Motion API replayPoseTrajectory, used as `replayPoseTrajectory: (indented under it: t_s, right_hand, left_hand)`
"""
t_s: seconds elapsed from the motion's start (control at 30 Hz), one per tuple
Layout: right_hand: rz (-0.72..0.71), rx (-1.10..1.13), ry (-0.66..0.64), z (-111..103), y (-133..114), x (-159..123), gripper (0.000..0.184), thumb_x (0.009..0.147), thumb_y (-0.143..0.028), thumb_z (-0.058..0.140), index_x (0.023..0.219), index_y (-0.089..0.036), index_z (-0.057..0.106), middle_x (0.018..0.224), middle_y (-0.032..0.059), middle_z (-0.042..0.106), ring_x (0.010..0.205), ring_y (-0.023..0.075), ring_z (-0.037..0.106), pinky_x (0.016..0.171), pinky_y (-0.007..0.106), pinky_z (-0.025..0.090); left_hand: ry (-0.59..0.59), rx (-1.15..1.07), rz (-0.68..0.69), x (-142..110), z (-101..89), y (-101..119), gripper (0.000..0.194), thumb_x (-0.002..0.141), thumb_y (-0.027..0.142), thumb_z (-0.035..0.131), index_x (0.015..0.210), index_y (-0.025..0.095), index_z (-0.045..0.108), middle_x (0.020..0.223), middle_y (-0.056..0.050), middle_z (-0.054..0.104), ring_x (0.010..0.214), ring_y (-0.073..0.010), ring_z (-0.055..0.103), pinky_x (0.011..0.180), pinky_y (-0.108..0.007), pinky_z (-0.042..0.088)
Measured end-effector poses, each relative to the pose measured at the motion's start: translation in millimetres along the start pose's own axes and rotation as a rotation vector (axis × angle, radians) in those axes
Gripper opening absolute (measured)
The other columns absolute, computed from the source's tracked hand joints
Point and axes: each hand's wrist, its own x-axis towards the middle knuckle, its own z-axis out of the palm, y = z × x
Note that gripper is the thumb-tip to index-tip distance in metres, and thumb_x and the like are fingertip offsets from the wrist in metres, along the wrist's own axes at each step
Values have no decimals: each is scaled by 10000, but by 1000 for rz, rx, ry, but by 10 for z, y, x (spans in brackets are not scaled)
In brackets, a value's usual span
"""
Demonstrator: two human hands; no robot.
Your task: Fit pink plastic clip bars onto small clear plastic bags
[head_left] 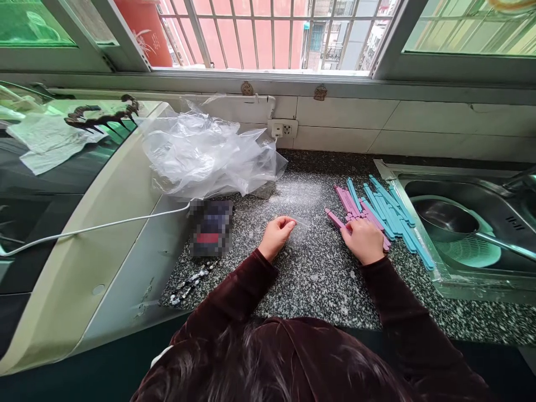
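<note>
Over on the left I see a pale appliance (121,206) with a dark, glossy top, and on that top lie a white cloth (58,142) and a brown claw-like clip (103,116). A white cable (121,220) crosses the appliance and runs to the upper corner of a dark rectangular object (212,228), which is too blurred for me to make out. Nearer the counter's front edge sits a small black-and-silver item (188,286). Behind the dark object, a crumpled heap of clear plastic (213,153) spreads toward the wall, just beside a socket (288,129) with a plug in it.

At the middle of the speckled counter (310,285), the left hand (274,239) is narrow, thumb and finger pinching the edge of a small clear bag (298,226). Well apart from it, the right hand (365,241) rests palm down on the pink strips (347,202), its fingers bent; I can't tell whether they grip any. The pink strips lie in a loose pile, with teal strips (389,211) mostly to their right, some reaching the rim of the sink (425,237). In the sink, a metal pan (446,219) sits in a pale green strainer (473,254).
</note>
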Motion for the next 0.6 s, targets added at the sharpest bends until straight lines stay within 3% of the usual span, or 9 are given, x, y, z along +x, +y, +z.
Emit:
replayPoseTrajectory:
  t_s: [0.27, 0.6]
  right_hand:
    - [-243, 287, 252, 7, -228, -44, 161, 833, -286, 511, 734, -169, 559, 702, 59, 592, 703, 179, 501, 654, 284, 364]
    - [-371, 438, 192, -39, -451, -124, 165, 874, -285, 482, 772, -180, 558, 693, 45, 614, 651, 159, 508, 633, 282, 385]
  left_hand:
    - [27, 258, 42, 16, 6, -42, 167, 710, 289, 537, 609, 162, 499, 526, 52, 418, 527, -84, 367, 528, -225, 293]
    - [-51, 280, 65, -17, 32, 19, 117, 722, 237, 538, 657, 144, 566, 526, 42, 445, 519, -86, 370, 507, -214, 285]
